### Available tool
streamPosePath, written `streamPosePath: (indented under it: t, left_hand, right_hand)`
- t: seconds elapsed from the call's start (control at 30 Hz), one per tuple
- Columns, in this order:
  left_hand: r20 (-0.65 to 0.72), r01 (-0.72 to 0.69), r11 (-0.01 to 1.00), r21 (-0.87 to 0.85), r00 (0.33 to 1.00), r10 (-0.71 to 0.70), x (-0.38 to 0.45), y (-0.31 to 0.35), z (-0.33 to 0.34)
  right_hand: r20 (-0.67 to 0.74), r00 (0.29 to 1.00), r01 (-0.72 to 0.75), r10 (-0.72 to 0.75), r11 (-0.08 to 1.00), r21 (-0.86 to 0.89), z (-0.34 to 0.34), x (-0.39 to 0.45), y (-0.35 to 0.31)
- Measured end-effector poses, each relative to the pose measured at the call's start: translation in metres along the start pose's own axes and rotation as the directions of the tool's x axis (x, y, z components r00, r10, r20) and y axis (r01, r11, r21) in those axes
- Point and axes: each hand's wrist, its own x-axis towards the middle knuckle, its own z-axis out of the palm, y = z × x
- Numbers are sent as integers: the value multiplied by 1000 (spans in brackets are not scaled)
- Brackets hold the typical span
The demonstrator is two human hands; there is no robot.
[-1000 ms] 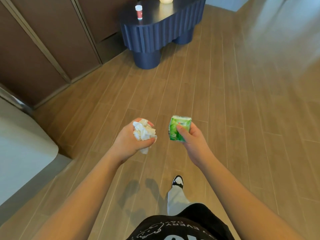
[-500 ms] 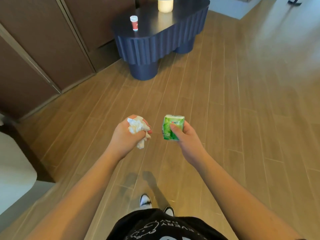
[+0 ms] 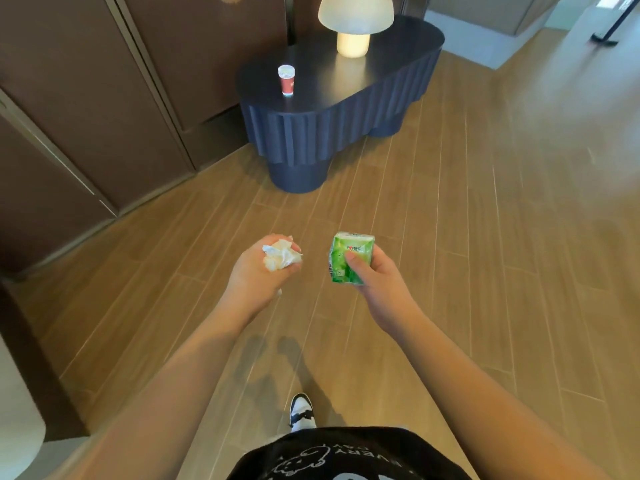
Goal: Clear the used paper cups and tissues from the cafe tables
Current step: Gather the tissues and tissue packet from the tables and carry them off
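Two hands are in view, both held out over the wooden floor (image 3: pixel 450 237) and both occupied. Your left hand (image 3: pixel 258 275) is curled around a wad of crumpled white tissue (image 3: pixel 281 258); the fingers are closed on it, and part of the wad shows above them. Your right hand (image 3: pixel 375 271) grips a green tissue pack (image 3: pixel 349 256), thumb pressed on its near face and fingers wrapped behind it. The two hands are near each other but not touching.

Ahead of you stands a dark blue table (image 3: pixel 332 129) with a fluted side, set against brown wall panels (image 3: pixel 86 98). One red paper cup (image 3: pixel 286 80) with a white rim stands upright on the tabletop, toward its left end. A cream mushroom-shaped lamp (image 3: pixel 355 19) stands on the same tabletop, further back and to the right, well apart from the cup.

At the bottom of the view you can see a black printed shirt (image 3: pixel 346 455) and one black-and-white shoe (image 3: pixel 302 408) on the floor.
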Motion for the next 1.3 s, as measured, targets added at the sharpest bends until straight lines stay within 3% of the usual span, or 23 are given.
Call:
streamPosePath:
  t: [0.2,0.47,0.7,0.97,1.3]
  left_hand:
    - [13,-18,998,53,1000,18,87,15,-15]
    - [8,127,992,-13,992,-127,196,29,3]
    - [-162,276,960,47,950,-265,329,50,48]
    - [-161,138,990,27,978,-132,449,91,77]
    - [-212,182,970,159,966,-147,610,79,60]
  right_hand:
    - [10,1000,-9,10,1000,-20,10,76,-19]
    - [3,1000,-24,24,1000,5,-11,191,-37]
    - [21,998,-57,57,998,17,-50,320,-67]
    - [53,994,-92,92,996,-7,-81,447,-109]
    - [98,989,-101,109,991,-87,-73,601,-130]
